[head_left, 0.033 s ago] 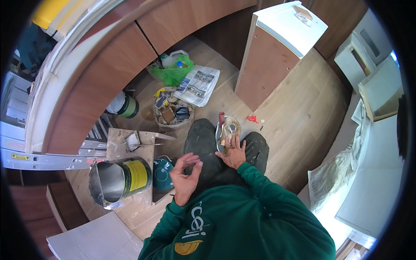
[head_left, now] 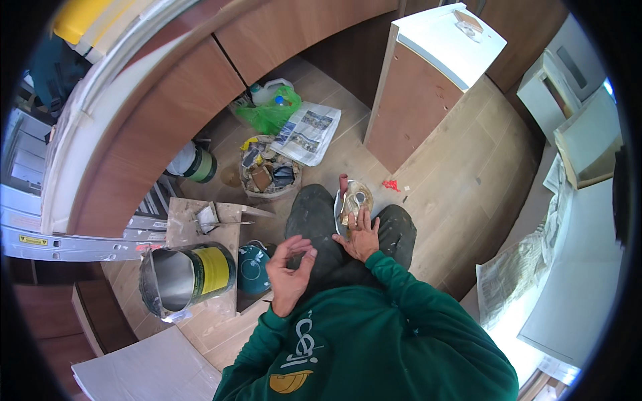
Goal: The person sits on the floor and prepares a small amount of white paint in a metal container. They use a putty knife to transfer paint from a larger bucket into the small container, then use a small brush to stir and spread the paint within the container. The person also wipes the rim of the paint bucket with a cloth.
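My left hand [head_left: 292, 273] is raised above my left thigh. Its fingers are bent and apart from the thumb, and nothing shows in it. Fingers spread, my right hand [head_left: 362, 240] lies flat over the near side of a pale-rimmed container [head_left: 336, 217] between my knees. Inside it is a brown-stained, glossy mass [head_left: 350, 205] with a small round silver piece [head_left: 360, 198]; I cannot make out its kind. A reddish-brown cylinder [head_left: 344, 183] sticks up at the container's far left. My right hand hides the near part of the container.
At left, a large metal paint can [head_left: 215, 269] lies tilted near a small wooden stand [head_left: 194, 212] and a teal bucket [head_left: 253, 267]. Ahead are a rubbish sack [head_left: 267, 194], newspaper [head_left: 311, 134], a green plastic bag [head_left: 274, 117] and a tall cabinet [head_left: 414, 100]. Red scraps [head_left: 390, 185] dot the floor.
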`<control>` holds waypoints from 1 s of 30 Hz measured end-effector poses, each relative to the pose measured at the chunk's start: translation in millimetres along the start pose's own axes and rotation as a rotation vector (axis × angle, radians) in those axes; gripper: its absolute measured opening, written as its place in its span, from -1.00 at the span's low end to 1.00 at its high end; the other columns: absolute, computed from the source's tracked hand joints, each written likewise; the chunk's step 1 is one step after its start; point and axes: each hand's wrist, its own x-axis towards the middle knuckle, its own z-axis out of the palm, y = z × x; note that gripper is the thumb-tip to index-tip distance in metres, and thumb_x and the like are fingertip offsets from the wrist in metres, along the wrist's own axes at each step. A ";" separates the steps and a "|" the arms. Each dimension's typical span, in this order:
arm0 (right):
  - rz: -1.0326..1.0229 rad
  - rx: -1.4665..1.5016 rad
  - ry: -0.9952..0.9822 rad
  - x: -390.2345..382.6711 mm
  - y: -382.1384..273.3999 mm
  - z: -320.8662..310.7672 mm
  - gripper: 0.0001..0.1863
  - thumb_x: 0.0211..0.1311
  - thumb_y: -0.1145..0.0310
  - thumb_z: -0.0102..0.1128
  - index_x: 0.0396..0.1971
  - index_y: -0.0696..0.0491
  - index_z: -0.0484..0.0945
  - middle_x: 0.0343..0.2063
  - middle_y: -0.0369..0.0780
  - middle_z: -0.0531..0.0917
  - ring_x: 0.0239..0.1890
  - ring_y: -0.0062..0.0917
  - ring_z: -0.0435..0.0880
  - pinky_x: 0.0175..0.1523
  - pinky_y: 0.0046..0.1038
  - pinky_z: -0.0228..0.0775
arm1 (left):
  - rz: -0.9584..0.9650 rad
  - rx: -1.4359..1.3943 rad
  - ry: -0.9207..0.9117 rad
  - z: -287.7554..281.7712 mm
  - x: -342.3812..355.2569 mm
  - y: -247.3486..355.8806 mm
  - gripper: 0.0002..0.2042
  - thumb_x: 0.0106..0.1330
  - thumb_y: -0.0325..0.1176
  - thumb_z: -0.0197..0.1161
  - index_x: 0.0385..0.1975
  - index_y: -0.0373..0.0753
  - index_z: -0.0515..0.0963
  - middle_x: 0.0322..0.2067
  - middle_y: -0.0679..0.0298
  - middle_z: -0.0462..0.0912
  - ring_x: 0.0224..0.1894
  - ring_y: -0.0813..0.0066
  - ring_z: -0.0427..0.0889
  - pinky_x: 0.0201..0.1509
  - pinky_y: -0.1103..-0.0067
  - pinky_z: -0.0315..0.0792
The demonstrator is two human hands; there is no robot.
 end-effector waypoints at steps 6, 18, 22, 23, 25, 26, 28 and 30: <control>-0.022 0.471 -0.043 14.4 17.1 -18.8 -0.23 0.42 -0.24 0.02 0.33 0.12 0.45 0.42 0.19 0.25 0.51 -0.09 0.21 0.51 -0.09 0.07 | -0.023 -0.023 0.000 10.4 0.5 -18.7 -0.64 0.27 -0.55 0.43 0.05 -0.45 0.55 -0.16 0.06 0.77 -0.15 0.47 0.74 0.01 0.56 0.60; 0.791 1.660 -0.236 42.7 39.5 31.5 -0.15 0.43 -0.06 0.19 0.53 -0.07 0.00 0.32 -0.04 0.44 0.19 -0.02 0.59 -0.02 0.16 0.62 | -0.255 -0.131 -0.024 9.5 42.7 -54.1 -0.72 0.32 -0.60 0.34 0.00 -0.49 0.56 -0.20 0.09 0.77 -0.18 0.44 0.75 -0.01 0.57 0.60; 0.839 1.668 -0.038 74.7 22.9 51.2 -0.24 0.48 -0.05 0.11 0.52 -0.13 0.04 0.26 -0.09 0.50 0.14 -0.12 0.61 -0.13 0.02 0.66 | -0.248 -0.140 0.050 9.9 76.7 -71.2 -0.75 0.32 -0.60 0.32 -0.03 -0.51 0.55 -0.26 0.10 0.75 -0.25 0.42 0.75 -0.06 0.56 0.61; 0.905 1.668 -0.006 87.6 16.2 53.1 -0.25 0.49 -0.05 0.10 0.52 -0.14 0.04 0.25 -0.10 0.51 0.10 -0.14 0.63 -0.16 -0.01 0.67 | -0.275 -0.119 0.080 10.5 89.2 -77.8 -0.75 0.32 -0.59 0.32 -0.04 -0.51 0.55 -0.26 0.10 0.75 -0.27 0.42 0.74 -0.09 0.57 0.61; 0.913 1.671 0.044 114.6 7.7 50.2 -0.25 0.50 -0.05 0.09 0.52 -0.14 0.03 0.23 -0.10 0.52 0.00 -0.17 0.68 -0.28 -0.12 0.67 | -0.296 -0.087 0.134 14.2 119.1 -93.1 -0.75 0.32 -0.58 0.32 -0.05 -0.51 0.55 -0.28 0.10 0.74 -0.31 0.43 0.73 -0.15 0.58 0.61; 0.926 1.684 0.061 127.7 6.1 46.2 -0.25 0.50 -0.05 0.08 0.52 -0.14 0.02 0.23 -0.10 0.52 -0.02 -0.18 0.69 -0.29 -0.14 0.67 | -0.283 -0.086 0.166 18.0 133.9 -101.8 -0.76 0.31 -0.57 0.32 -0.07 -0.50 0.55 -0.29 0.10 0.74 -0.35 0.44 0.72 -0.21 0.59 0.59; 0.950 1.720 0.119 154.9 3.7 34.6 -0.23 0.50 -0.04 0.10 0.53 -0.13 0.00 0.22 -0.08 0.52 -0.04 -0.21 0.71 -0.31 -0.18 0.69 | -0.275 -0.080 0.173 25.0 165.3 -118.4 -0.76 0.31 -0.57 0.31 -0.07 -0.50 0.55 -0.29 0.11 0.74 -0.34 0.45 0.71 -0.20 0.60 0.59; 0.934 1.699 0.145 179.5 5.5 21.3 -0.23 0.49 -0.04 0.11 0.53 -0.12 0.01 0.21 -0.08 0.54 -0.05 -0.21 0.72 -0.29 -0.17 0.71 | -0.280 -0.075 0.188 33.2 197.3 -134.4 -0.76 0.29 -0.55 0.31 -0.08 -0.51 0.56 -0.30 0.14 0.73 -0.30 0.47 0.70 -0.18 0.59 0.58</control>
